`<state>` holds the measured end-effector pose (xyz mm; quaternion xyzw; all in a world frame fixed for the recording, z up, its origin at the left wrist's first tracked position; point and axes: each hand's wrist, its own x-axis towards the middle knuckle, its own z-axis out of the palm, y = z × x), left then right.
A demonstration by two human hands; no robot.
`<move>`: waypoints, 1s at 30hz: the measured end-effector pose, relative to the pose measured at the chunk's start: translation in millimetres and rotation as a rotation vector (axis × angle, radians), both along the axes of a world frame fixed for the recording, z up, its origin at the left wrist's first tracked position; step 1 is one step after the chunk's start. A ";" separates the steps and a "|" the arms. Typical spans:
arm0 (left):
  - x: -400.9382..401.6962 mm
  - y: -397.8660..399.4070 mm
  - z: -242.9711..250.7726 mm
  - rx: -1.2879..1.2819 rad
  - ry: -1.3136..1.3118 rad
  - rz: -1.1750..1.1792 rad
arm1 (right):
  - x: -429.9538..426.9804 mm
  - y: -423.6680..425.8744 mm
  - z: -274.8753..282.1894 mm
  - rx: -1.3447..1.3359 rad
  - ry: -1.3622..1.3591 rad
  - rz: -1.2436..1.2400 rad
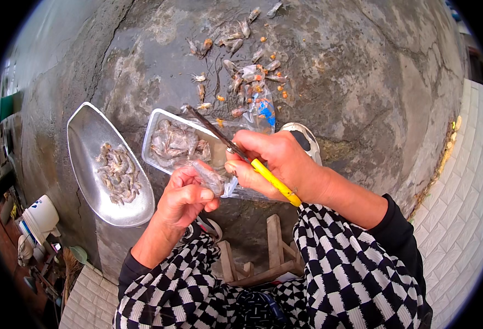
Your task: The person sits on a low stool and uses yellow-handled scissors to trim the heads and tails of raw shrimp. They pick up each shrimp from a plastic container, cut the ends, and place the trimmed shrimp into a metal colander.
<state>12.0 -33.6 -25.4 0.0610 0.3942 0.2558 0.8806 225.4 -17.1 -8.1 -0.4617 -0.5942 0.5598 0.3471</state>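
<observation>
My left hand (pixel 186 197) holds a raw shrimp (pixel 209 177) between thumb and fingers, just in front of a white-rimmed plastic tray (pixel 146 140) of more shrimp (pixel 175 142). My right hand (pixel 280 164) grips a thin, dark-shafted tool with a yellow handle (pixel 275 181); its shaft (pixel 212 128) slants up to the left over the tray, and its exact kind cannot be told. Left of the tray lies a metal mesh basket (pixel 81 131) with a pile of shrimp pieces (pixel 119 174) in it. Beyond the tray, shrimp heads and shells (pixel 247 78) are scattered on the ground.
A clear plastic bag with blue print (pixel 266 111) lies behind the tray. My shoe (pixel 305 137) stands right of it. A wooden stool frame (pixel 274 246) is between my legs. White buckets (pixel 42 218) stand at the far left, near a straw broom (pixel 70 269).
</observation>
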 end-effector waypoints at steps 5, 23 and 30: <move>0.6 1.0 2.8 -0.033 -0.061 -0.014 | 2.3 6.4 6.1 0.000 -0.008 -0.030; -31.2 -1.1 1.5 0.177 0.236 -0.040 | 37.7 20.6 14.4 -0.036 -0.306 0.068; -128.1 -1.7 -9.8 0.315 0.473 0.257 | 67.9 33.1 31.6 -0.384 0.064 -0.097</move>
